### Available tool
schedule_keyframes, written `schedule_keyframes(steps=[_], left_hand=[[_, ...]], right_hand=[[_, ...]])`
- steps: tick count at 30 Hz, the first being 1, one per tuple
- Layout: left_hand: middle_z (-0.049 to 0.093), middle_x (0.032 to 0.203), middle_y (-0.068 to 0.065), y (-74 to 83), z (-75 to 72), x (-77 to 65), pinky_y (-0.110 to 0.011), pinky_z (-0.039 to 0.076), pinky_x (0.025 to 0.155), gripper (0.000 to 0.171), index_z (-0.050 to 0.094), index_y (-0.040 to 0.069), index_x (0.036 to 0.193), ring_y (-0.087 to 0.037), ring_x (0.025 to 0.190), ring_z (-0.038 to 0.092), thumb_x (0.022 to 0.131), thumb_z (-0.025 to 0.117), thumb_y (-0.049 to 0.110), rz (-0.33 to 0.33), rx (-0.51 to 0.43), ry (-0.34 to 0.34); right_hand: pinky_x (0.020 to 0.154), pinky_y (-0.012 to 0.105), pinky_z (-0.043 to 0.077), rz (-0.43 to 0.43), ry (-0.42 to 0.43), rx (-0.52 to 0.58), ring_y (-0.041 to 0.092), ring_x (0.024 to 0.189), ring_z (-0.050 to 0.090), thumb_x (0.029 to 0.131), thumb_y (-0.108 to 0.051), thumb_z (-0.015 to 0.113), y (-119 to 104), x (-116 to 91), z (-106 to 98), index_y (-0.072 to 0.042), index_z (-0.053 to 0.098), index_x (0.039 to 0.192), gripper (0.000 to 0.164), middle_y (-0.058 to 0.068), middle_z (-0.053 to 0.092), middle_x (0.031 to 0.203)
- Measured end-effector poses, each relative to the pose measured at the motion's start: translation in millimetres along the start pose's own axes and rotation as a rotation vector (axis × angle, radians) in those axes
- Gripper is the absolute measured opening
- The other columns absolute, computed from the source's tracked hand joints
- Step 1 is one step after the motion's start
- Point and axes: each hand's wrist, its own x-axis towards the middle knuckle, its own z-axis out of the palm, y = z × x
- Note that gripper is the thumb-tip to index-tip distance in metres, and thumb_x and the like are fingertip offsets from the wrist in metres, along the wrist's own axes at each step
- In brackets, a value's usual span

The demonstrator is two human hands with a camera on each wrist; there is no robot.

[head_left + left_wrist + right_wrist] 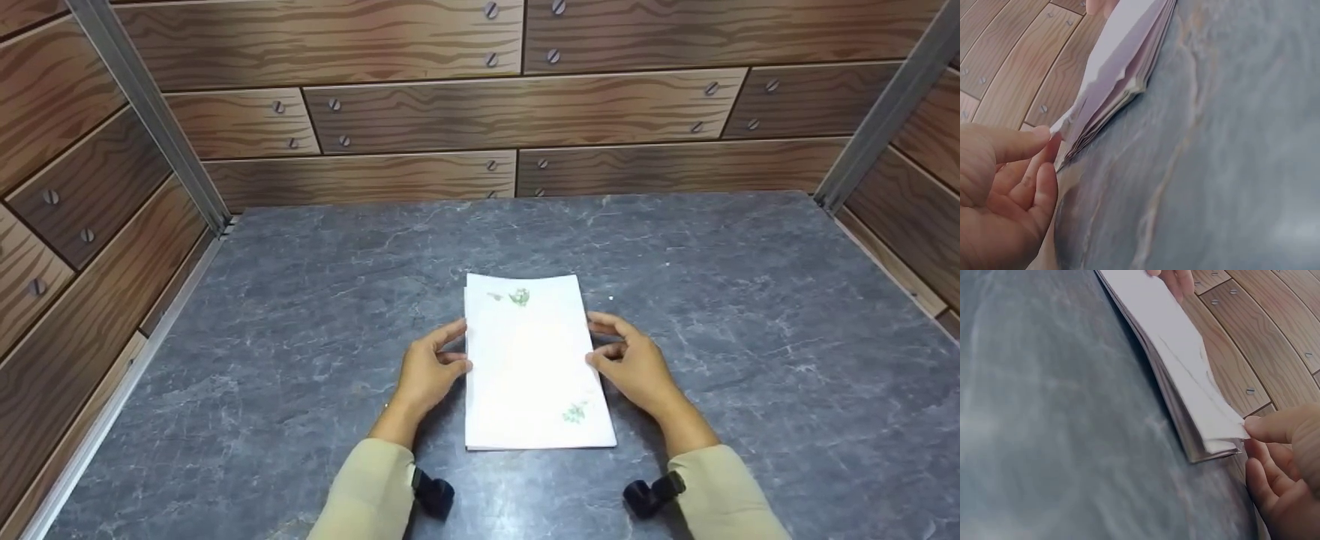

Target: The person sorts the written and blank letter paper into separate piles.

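Observation:
A stack of white paper (525,360) with small green leaf prints near its top and lower right lies in front of me, its long sides pointing away. My left hand (426,371) pinches the left side between thumb and fingers. On the opposite side, my right hand (637,367) pinches the right edge the same way. In the left wrist view the layers of the paper stack (1123,84) fan apart, with a pinkish tint between them. The right wrist view has the thumb on the top sheet of the stack (1185,365), fingers curled at the edge below.
The grey marbled tabletop (300,300) spreads out around the paper. Wood-patterned panels (420,112) stand behind and at both sides, with metal posts (150,112) in the corners. Small black devices (433,495) are strapped at both sleeves (367,487).

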Motion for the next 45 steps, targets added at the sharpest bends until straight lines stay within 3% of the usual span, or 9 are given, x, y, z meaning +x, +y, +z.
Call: schedule_keyframes(steps=[6,10,19,24,30,45], left_hand=[[0.057,0.127,-0.02,1.1,2.1,-0.2,-0.025,0.054,0.077,0.053,0.054,-0.004,0.131,-0.024,0.095,0.064,0.081,0.064,-0.015,-0.046,-0.044,0.018],[0.061,0.12,-0.019,2.0,2.6,-0.3,-0.027,0.055,0.076,0.048,0.054,-0.005,0.13,-0.024,0.096,0.063,0.084,0.062,-0.013,-0.091,-0.127,0.011],[0.065,0.109,-0.015,4.0,1.0,2.1,-0.029,0.056,0.072,0.043,0.058,-0.003,0.128,-0.02,0.092,0.064,0.085,0.062,-0.01,-0.141,-0.213,0.032],[0.066,0.108,-0.016,5.3,-3.3,4.1,-0.028,0.056,0.069,0.044,0.058,-0.003,0.128,-0.018,0.089,0.065,0.084,0.062,-0.011,-0.153,-0.249,0.047],[0.065,0.109,-0.014,6.5,-11.5,5.1,-0.028,0.055,0.069,0.043,0.058,-0.001,0.128,-0.018,0.09,0.064,0.086,0.062,-0.009,-0.182,-0.227,0.046],[0.065,0.105,-0.018,5.9,-43.2,1.3,-0.026,0.055,0.067,0.043,0.058,-0.006,0.126,-0.019,0.087,0.064,0.083,0.06,-0.013,-0.136,-0.191,0.099]], right_hand=[[0.067,0.022,0.052,0.048,0.011,0.094,0.02,0.088,0.062,0.087,0.0,0.066,0,2,-1,-0.003,0.051,0.135,0.051,0.018,0.057,0.124],[0.07,0.019,0.052,0.074,0.024,0.173,0.016,0.088,0.062,0.087,0.001,0.066,-1,3,-2,0.003,0.054,0.131,0.046,0.02,0.061,0.117],[0.073,0.027,0.056,0.139,0.018,0.418,0.015,0.088,0.063,0.089,0.002,0.063,-7,3,-3,0.005,0.05,0.134,0.047,0.021,0.058,0.114],[0.071,0.027,0.056,0.159,0.032,0.466,0.013,0.086,0.063,0.089,0.005,0.062,-11,4,0,0.006,0.05,0.133,0.046,0.018,0.059,0.111],[0.068,0.024,0.055,0.183,0.039,0.476,0.011,0.084,0.061,0.089,0.004,0.061,-18,5,5,0.006,0.05,0.134,0.046,0.014,0.058,0.108],[0.065,0.023,0.054,0.212,0.049,0.548,0.013,0.079,0.059,0.087,0.009,0.061,-39,9,35,0.005,0.053,0.131,0.045,0.013,0.057,0.101]])
